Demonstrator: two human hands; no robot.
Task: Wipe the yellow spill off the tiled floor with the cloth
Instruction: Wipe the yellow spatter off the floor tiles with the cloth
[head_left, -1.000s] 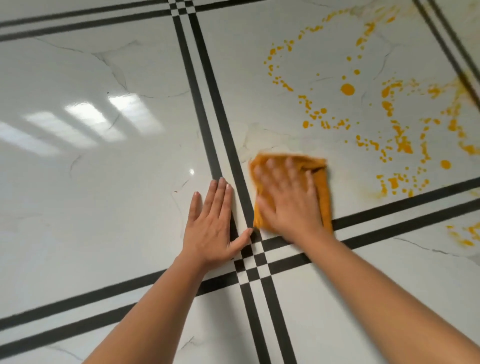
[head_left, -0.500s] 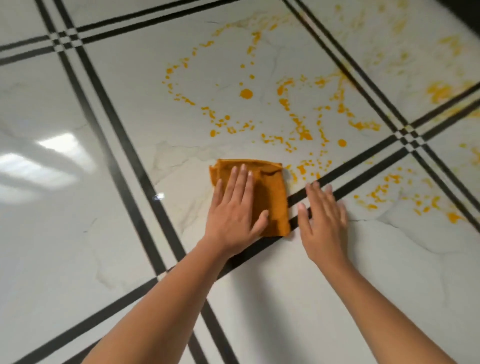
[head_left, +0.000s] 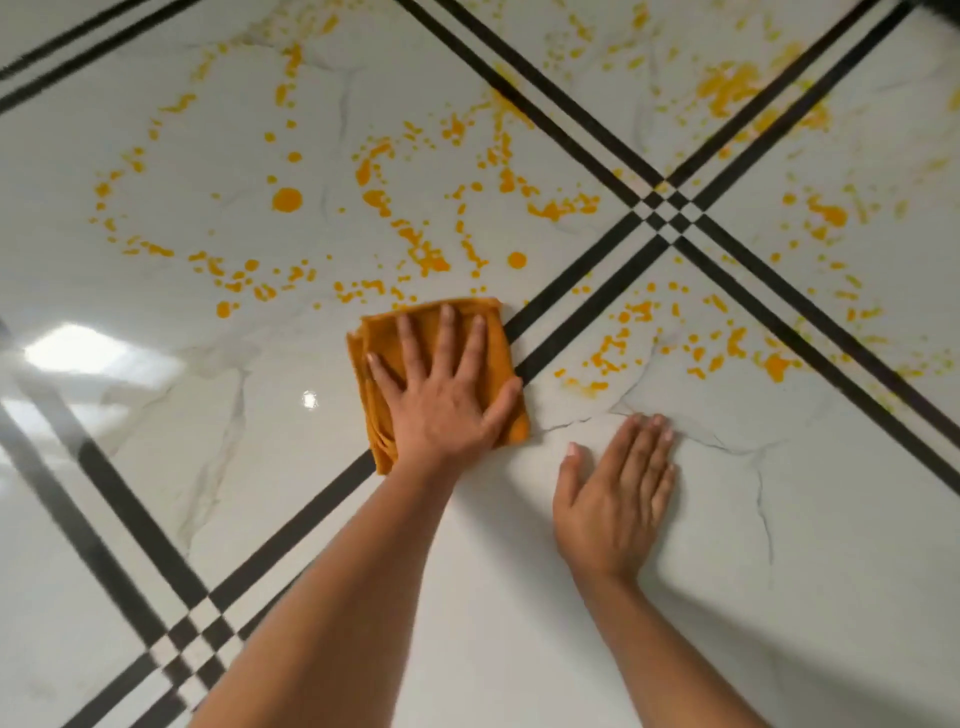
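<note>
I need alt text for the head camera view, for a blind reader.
A left hand presses a folded orange cloth on a glossy white tiled floor beside scattered yellow spill drops. The right hand rests flat nearby.

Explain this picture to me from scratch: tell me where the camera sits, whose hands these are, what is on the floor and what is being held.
The camera is worn on a person's head and looks down at their own two bare hands; there is no machine. The surface is a glossy white tiled floor crossed by double black stripes. Yellow spill lies in drops and streaks over the tiles beyond the hands. The left hand lies flat, fingers spread, on top of a folded orange cloth, pressing it to the floor just short of the nearest drops. It presses rather than grips. The right hand lies flat on bare tile beside the cloth, holding nothing, apparently for support.
</note>
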